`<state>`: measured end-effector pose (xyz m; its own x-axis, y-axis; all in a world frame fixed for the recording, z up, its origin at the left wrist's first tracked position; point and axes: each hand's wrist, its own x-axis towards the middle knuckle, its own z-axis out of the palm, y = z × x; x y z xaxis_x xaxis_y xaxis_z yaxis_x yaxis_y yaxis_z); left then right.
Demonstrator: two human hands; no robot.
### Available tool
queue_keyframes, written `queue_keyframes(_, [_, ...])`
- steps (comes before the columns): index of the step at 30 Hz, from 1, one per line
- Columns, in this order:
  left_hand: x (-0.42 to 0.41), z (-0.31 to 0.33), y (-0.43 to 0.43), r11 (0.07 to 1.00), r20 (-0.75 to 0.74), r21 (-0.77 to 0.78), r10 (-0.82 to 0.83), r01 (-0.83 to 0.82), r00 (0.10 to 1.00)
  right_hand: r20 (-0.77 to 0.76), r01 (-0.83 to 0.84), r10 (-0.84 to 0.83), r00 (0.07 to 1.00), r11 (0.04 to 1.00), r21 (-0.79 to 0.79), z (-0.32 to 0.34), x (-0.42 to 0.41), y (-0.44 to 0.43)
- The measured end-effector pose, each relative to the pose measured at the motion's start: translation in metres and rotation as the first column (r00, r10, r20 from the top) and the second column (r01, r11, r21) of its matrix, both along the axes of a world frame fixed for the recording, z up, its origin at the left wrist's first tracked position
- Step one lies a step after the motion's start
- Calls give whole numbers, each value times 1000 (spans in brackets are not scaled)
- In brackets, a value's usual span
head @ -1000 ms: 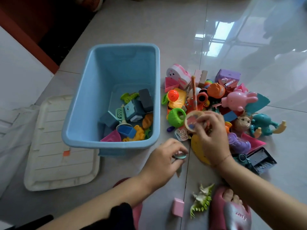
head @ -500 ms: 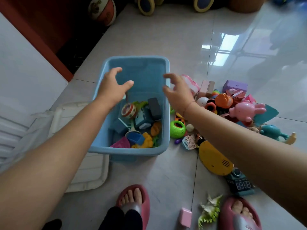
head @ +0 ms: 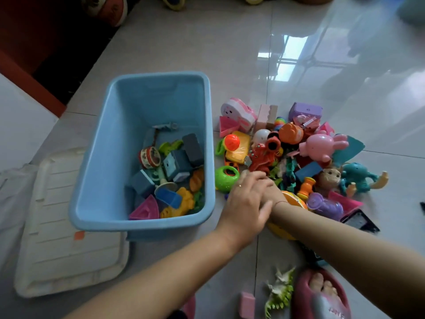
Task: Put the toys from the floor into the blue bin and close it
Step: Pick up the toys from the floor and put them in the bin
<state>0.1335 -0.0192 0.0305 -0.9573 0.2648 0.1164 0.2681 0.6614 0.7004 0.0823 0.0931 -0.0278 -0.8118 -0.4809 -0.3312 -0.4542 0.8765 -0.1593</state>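
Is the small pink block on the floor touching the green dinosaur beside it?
Apart. The head view shows a strip of bare floor between the pink block and the green dinosaur.

bin [head: 161, 100] mouth: open, far half bare | right: toy pile [head: 264, 155] just beside wall | left: lid [head: 69, 249], seemingly flat

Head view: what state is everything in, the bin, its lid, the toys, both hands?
blue bin, upright, open, partly filled
white lid, off, flat on the floor beside the bin
toy pile, on the floor, outside the bin
left hand, over the right hand, grip unclear
right hand, mostly hidden, grip unclear
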Motion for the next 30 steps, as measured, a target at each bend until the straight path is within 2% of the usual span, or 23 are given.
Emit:
queue_keyframes(2, [2, -24, 3, 999, 143, -17, 46, -44, 989, 86, -107, 90, 992, 970, 217, -7, -5, 6])
queue_keyframes(4, [-2, -46, 4, 982, 255, -55, 191, -183, 948, 78, -124, 110, 991, 970, 208, -18, -10, 13])
queue_keyframes(8, [-19, -77, -3, 905, 363, -185, 424, -382, 830, 53, -104, 95, 994, 977, 185, -35, -17, 29])
queue_keyframes(10, [-26, -87, -7, 894, 390, -197, 448, -403, 805, 57, -91, 82, 995, 978, 187, -40, -19, 36])
queue_keyframes(15, [-47, -106, -10, 898, 330, -262, 428, -353, 841, 14, -32, 31, 999, 991, 130, -54, -12, 41])
queue_keyframes(19, [-58, -114, -11, 897, 346, -302, 419, -323, 840, -40, 45, -42, 998, 995, 89, -56, -7, 34])
queue_keyframes(23, [-63, -123, -14, 893, 410, -307, 436, -330, 801, -82, 102, -103, 991, 995, -14, -54, -1, 37])
queue_keyframes(26, [-64, -127, -17, 893, 368, -305, 431, -331, 824, -67, 189, -203, 977, 967, -174, -45, 13, 48])
queue_keyframes(28, [-61, -125, -17, 896, 351, -326, 411, -301, 842, -6, 293, -313, 950, 897, -332, -33, 25, 56])
queue_keyframes(30, [-51, -117, -14, 908, 354, -305, 388, -287, 851, 72, 394, -411, 909, 788, -473, -17, 36, 60])
